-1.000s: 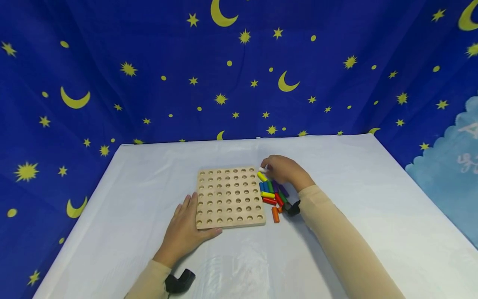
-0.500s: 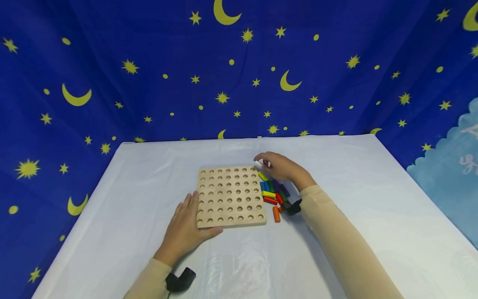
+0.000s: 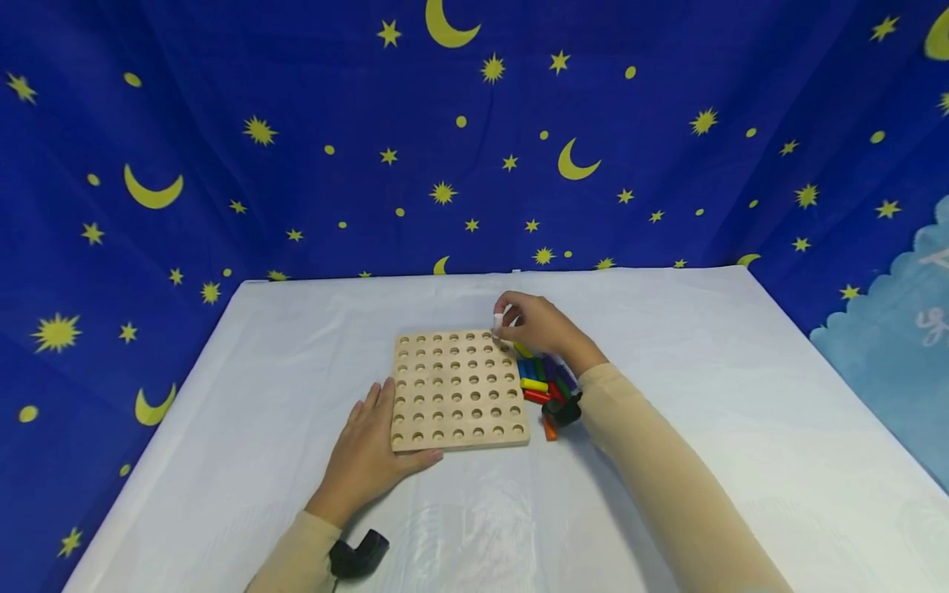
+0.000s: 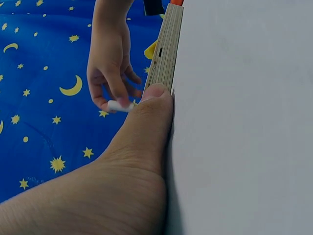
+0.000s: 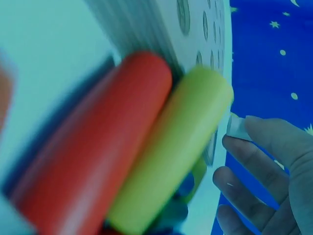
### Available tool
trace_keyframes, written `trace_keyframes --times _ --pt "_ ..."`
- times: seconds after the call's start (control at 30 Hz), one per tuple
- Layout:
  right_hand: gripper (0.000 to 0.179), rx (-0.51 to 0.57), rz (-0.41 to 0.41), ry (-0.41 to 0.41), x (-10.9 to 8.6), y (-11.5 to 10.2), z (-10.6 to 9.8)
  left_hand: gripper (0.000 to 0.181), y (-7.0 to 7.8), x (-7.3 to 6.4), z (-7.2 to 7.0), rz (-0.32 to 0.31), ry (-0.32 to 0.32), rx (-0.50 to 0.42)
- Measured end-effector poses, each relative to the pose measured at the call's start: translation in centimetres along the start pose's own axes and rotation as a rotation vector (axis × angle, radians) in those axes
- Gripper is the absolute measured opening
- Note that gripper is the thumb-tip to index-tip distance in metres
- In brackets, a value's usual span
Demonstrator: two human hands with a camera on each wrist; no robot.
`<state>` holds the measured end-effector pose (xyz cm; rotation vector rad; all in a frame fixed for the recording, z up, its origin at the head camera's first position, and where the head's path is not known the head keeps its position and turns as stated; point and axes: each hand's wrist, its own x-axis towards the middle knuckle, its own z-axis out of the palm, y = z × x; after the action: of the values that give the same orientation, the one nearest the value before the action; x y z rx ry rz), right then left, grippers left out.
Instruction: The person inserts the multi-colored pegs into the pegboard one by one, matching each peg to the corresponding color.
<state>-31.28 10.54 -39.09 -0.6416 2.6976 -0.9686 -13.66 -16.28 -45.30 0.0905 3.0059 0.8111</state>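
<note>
A square wooden board (image 3: 447, 375) with rows of round holes lies on the table. My left hand (image 3: 363, 457) rests against its left side, fingers fairly straight, the thumb along the front edge, as the left wrist view also shows. Above the board's far right corner, my right hand (image 3: 544, 325) pinches a white peg (image 3: 497, 324) between thumb and fingertips. The peg stands nearly upright over the last row of holes; I cannot tell whether it touches one. In the right wrist view, the held white peg (image 5: 236, 127) shows partly behind the thumb.
Beside the board's right edge lies a loose pile of coloured pegs: yellow (image 3: 534, 385), red (image 3: 537, 396), blue (image 3: 526, 369) and orange (image 3: 549, 430) among them. The right wrist's black camera mount (image 3: 562, 410) hangs over part of it. A blue starry curtain (image 3: 334, 181) backs the white table.
My right hand has lifted the white peg from near the pile and brought it left over the board's far right corner, turning it upright. The left hand has stayed in place.
</note>
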Motion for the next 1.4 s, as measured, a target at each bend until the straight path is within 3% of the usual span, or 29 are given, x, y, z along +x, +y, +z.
trace_keyframes --times 0.6,0.83,1.1,1.4 --pt "0.011 -0.075 0.006 0.008 0.8 -0.8 1.3 0.137 0.1 0.0 -0.1 -0.002 -0.007 0.002" --pt "0.029 -0.086 0.023 0.005 0.6 -0.6 0.7 0.137 0.1 -0.1 -0.3 0.008 -0.007 -0.004" --pt "0.034 -0.084 0.044 0.013 -1.7 1.6 -2.1 0.137 0.0 0.0 -0.3 0.026 0.007 -0.005" --pt "0.032 -0.104 0.167 -0.108 -4.7 4.4 -3.9 0.136 0.1 0.0 -0.2 0.026 -0.001 -0.007"
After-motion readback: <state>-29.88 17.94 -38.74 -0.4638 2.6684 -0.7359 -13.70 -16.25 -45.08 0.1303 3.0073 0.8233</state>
